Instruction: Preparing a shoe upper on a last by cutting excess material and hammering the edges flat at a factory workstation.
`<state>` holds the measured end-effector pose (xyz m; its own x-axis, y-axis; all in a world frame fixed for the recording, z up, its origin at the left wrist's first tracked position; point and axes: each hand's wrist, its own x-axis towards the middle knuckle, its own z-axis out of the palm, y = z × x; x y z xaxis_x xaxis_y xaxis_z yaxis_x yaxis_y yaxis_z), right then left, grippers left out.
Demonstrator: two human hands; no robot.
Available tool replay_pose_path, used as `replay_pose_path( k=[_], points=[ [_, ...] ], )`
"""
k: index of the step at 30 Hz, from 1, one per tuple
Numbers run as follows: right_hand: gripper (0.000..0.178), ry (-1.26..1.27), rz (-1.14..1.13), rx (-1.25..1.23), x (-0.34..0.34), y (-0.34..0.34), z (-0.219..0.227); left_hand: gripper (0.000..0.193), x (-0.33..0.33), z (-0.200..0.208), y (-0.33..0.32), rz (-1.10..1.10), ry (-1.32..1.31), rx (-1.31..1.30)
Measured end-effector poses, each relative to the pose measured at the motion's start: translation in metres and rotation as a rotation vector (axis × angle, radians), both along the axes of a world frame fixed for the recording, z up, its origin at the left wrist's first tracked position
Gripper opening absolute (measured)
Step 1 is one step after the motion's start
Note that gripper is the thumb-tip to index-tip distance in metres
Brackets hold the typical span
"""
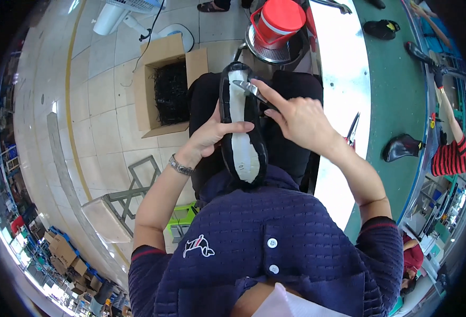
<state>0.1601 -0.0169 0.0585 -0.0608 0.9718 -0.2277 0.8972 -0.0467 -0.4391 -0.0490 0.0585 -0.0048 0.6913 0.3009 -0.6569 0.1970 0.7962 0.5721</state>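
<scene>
A black shoe upper (255, 134) rests over my lap with its underside up, toe and heel in line with my body. A pale insole board (237, 108) runs along its middle, framed by the folded black edge. My left hand (214, 132) grips the shoe's left side, its thumb laid across the board. My right hand (301, 119) holds a knife (247, 87) with a metal blade, index finger stretched along it. The blade tip touches or hovers just over the board near the far end; I cannot tell which.
An open cardboard box (146, 100) of black scraps stands at the left. Ahead is a red lidded bucket (280, 24) on a metal stool. To the right runs a white bench (344, 68) with a cutting tool (352, 129), then a green belt carrying dark shoes (402, 148). A co-worker's arm (452, 113) is beyond.
</scene>
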Motion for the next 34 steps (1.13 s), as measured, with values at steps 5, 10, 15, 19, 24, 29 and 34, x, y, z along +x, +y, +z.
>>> replay_pose_path(
  k=[5, 10, 15, 19, 24, 29, 34],
  points=[
    [0.058, 0.257, -0.199, 0.235, 0.016, -0.02, 0.004, 0.104, 0.0, 0.021, -0.012, -0.006, 0.025, 0.114],
    [0.051, 0.17, -0.568, 0.243, 0.051, -0.052, -0.011, 0.124, -0.007, 0.022, -0.02, -0.075, -0.086, 0.589],
    [0.052, -0.033, -0.688, 0.012, 0.082, -0.074, -0.032, 0.133, -0.012, 0.003, -0.02, 0.033, -0.238, 0.891],
    [0.05, -0.271, -0.713, -0.029, 0.122, -0.105, -0.084, 0.134, -0.019, -0.012, -0.024, 0.004, -0.248, 0.898],
    [0.047, -0.464, -0.672, 0.031, 0.149, -0.124, -0.125, 0.134, -0.029, -0.012, -0.031, 0.013, -0.247, 0.969],
    [0.049, -0.23, -0.49, 0.129, 0.121, -0.103, -0.114, 0.134, -0.035, -0.024, -0.044, 0.044, -0.306, 0.817],
    [0.09, 1.089, -0.325, -0.057, 0.024, -0.065, -0.049, 0.136, -0.009, -0.038, -0.064, -0.122, -0.335, 0.718]
  ],
)
